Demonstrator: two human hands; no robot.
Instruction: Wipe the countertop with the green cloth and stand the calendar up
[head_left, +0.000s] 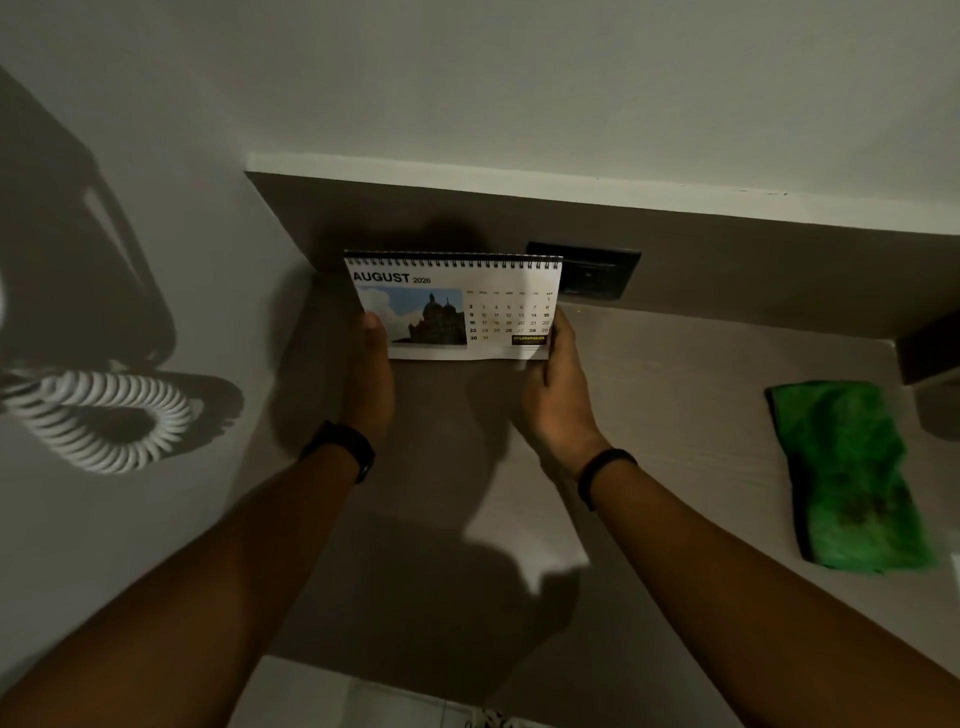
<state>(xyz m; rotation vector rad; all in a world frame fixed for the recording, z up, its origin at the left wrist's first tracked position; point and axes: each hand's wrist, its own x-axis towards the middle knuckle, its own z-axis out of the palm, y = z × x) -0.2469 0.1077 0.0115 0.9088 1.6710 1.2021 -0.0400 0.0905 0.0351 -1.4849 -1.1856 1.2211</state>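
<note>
The calendar (457, 306) stands upright near the back of the tabletop (675, 395), its long axis running left-right, spiral edge on top, August page facing the person. The left hand (370, 374) and right hand (558, 395) hold its lower corners, fingers apparently wrapped behind. The green cloth (852, 475) lies well apart to the right.

Glossy paper calendar (453, 306) on wire spiral, fuzzy green cloth (852, 475), matt wood-grain countertop (675, 395)

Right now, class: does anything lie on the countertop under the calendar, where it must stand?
Nothing visible does. Both hands hold the calendar over bare countertop; the green cloth lies apart, far right.
</note>
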